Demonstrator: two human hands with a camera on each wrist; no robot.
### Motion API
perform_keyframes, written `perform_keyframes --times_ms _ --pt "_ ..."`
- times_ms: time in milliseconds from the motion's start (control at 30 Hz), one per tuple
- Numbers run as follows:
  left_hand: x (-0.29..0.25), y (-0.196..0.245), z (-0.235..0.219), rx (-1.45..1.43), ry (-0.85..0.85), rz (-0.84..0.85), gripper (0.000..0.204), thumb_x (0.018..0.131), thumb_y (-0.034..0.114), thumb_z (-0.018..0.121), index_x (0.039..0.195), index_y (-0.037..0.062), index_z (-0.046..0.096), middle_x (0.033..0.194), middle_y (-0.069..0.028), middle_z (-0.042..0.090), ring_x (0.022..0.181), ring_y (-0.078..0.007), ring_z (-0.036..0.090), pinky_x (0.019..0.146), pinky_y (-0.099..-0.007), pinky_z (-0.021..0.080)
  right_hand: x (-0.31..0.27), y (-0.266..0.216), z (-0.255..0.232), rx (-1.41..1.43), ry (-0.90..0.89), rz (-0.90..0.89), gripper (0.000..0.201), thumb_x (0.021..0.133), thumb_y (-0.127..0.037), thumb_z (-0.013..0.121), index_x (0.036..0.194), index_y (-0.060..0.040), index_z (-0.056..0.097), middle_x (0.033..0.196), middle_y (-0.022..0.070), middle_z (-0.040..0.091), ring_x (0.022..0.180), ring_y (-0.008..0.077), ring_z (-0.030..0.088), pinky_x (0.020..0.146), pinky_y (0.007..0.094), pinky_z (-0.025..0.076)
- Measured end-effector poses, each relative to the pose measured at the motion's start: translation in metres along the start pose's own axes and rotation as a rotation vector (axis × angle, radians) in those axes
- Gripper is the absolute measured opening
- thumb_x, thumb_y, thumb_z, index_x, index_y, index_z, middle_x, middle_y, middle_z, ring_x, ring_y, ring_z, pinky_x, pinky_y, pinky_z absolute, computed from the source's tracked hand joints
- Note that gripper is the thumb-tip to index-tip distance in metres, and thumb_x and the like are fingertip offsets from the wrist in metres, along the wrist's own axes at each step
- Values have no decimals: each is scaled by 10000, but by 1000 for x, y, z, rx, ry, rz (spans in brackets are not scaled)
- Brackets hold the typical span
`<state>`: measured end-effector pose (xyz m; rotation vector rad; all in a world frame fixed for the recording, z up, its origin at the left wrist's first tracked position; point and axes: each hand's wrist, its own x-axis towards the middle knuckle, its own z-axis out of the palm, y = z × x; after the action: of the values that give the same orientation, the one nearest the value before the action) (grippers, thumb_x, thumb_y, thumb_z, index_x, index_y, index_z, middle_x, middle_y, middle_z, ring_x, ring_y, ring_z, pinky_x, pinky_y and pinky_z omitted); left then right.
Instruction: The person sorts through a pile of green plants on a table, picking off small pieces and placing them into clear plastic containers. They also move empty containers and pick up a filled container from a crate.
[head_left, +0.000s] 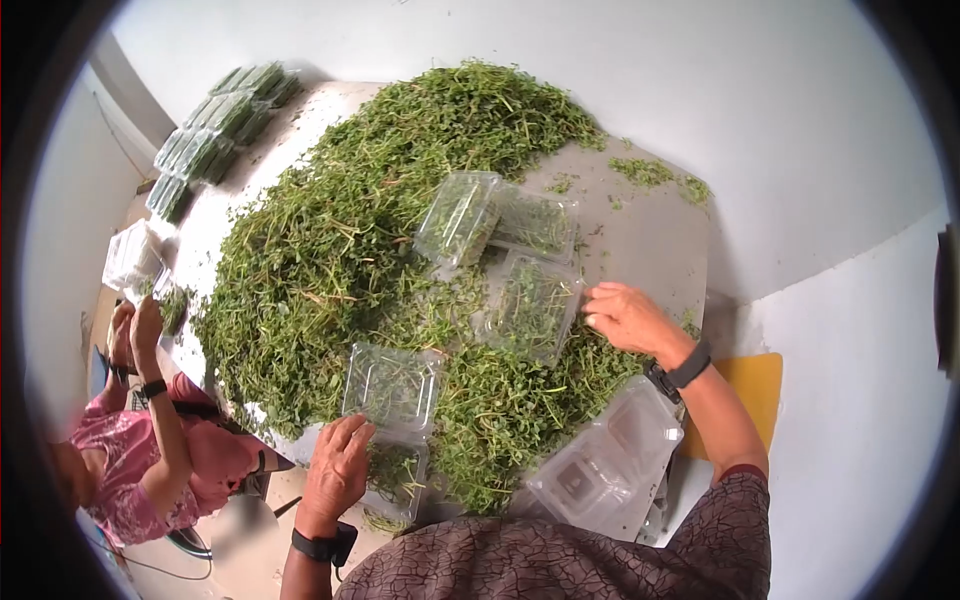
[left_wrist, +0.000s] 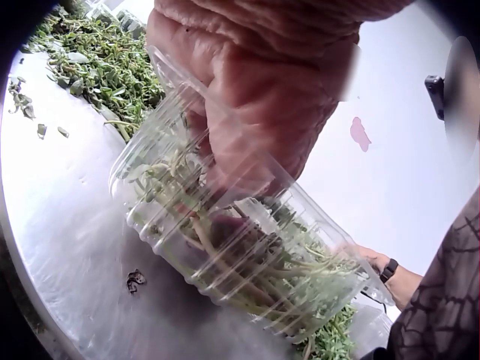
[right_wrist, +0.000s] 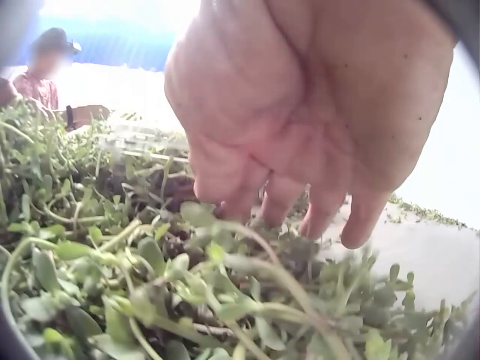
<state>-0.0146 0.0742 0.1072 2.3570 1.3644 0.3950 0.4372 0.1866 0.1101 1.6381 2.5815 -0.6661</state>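
Observation:
At the near edge, my left hand (head_left: 338,468) has bent fingers at an open clear clamshell box (head_left: 395,388) with greens in its near half. Through the box wall (left_wrist: 172,251) in the left wrist view, the fingers of my left hand (left_wrist: 251,127) reach in among the stems; their tips are partly hidden, so a grip cannot be made out. My right hand (head_left: 632,318) is beside the right edge of another clear box (head_left: 535,305). In the right wrist view my right hand (right_wrist: 300,127) has loosely bent, spread fingers pointing down at loose greens (right_wrist: 187,292), nothing visibly held.
A large heap of greens (head_left: 300,250) covers much of the table (head_left: 655,235). Another clear box (head_left: 458,220) lies on it. Empty clear trays (head_left: 610,450) are at the near right, filled boxes (head_left: 215,125) at the far left. A person in pink (head_left: 140,450) works at the left.

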Motion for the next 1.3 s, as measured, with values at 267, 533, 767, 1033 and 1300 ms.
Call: perform_keyframes --times_ms 267,533,767,1033,1300 --pt "0 5 -3 3 57 26 402 750 -45 614 1143 23 566 1211 -155 567 1099 -360 546 940 -445 457 52 -66 -47 770 393 203 698 912 -429 615 1303 121 440 980 229 666 786 210 662 676 321 528" --pt "-4 2 1 23 67 39 411 755 -34 613 1159 22 561 1219 -164 560 1120 -361 535 952 -443 452 131 -94 -19 799 356 383 1019 851 -606 584 1425 150 214 1371 394 389 1322 435 394 1104 424 318" --pt "-5 1 1 -21 45 55 452 736 -56 611 1178 22 555 1233 -168 547 1141 -380 515 966 -461 438 154 -108 11 921 403 476 1143 827 -612 590 1419 202 48 1348 409 398 1235 438 480 1017 374 415" --pt "-8 -4 6 -15 46 53 501 706 -78 597 1192 35 548 1239 -174 533 1147 -394 501 976 -481 424 183 -98 39 991 491 549 1015 805 -502 649 1421 135 153 1051 228 603 943 320 605 847 450 476" --pt "-11 -5 8 -9 57 44 518 698 -84 582 1198 47 546 1243 -178 533 1148 -398 504 971 -479 432 127 -103 -38 1511 734 242 424 792 -224 645 1059 86 536 865 164 643 606 161 644 446 208 557"
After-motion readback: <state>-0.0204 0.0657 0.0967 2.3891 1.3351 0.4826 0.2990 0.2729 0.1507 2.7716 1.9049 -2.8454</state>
